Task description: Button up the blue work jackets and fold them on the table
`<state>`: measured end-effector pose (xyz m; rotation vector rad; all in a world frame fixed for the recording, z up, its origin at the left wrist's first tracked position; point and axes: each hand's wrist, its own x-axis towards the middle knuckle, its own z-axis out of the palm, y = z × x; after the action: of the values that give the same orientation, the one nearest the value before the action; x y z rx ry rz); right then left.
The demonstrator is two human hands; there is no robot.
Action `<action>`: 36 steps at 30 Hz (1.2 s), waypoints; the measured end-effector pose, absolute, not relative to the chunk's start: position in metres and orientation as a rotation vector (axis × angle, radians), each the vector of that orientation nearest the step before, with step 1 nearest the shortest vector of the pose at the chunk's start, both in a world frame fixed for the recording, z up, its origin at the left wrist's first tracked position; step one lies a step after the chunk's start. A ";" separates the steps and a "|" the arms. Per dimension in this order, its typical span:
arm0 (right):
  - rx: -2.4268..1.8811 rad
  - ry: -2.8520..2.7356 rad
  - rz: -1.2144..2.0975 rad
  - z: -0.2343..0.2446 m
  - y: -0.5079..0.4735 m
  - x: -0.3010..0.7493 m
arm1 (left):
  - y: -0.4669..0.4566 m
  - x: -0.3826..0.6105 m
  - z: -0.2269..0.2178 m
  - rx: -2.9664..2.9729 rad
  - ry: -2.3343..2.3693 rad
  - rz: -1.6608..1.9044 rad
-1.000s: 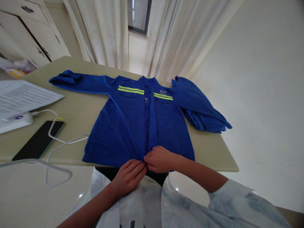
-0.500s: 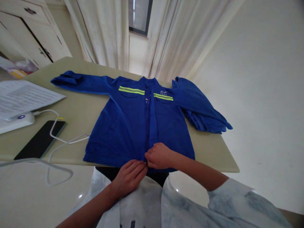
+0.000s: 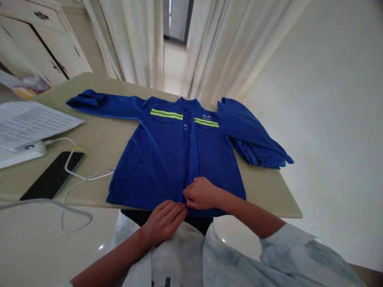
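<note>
A blue work jacket (image 3: 149, 155) with yellow-green reflective stripes lies front up, its hem at the near table edge. Its front is parted along the zipper (image 3: 186, 159), and the collar points away from me. My left hand (image 3: 166, 219) pinches the jacket's hem at the bottom of the front opening. Just above and touching it, my right hand (image 3: 201, 193) is closed in a pinch at the zipper's lower end. The zipper pull itself is hidden by the fingers.
More blue folded cloth (image 3: 254, 147) lies under the jacket's right-hand sleeve. On the left are a black phone (image 3: 54, 175), a white cable (image 3: 72, 175), a white device (image 3: 30, 153) and printed papers (image 3: 32, 119). Curtains (image 3: 128, 40) hang beyond the table (image 3: 98, 147).
My right hand has edged very slightly up along the front opening. My left hand stays at the hem, and the view has shifted a little.
</note>
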<state>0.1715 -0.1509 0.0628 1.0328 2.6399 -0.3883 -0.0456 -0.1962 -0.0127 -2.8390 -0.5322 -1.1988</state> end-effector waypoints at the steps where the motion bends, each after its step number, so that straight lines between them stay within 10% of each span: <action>1: 1.049 2.642 -0.418 0.063 -0.151 0.172 | -0.196 -0.046 -0.013 -2.851 -0.533 -1.180; 12: 1.100 2.693 -0.901 0.060 -0.151 0.190 | -0.199 -0.054 -0.016 -2.893 -0.618 -1.097; 36: 1.048 2.689 -0.270 0.053 -0.171 0.161 | -0.194 -0.053 -0.025 -2.982 -0.840 -0.811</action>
<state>0.1614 -0.1714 0.0535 1.0477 2.6895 -0.2700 -0.0532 -0.1944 -0.0251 -2.9819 -0.8401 -0.8110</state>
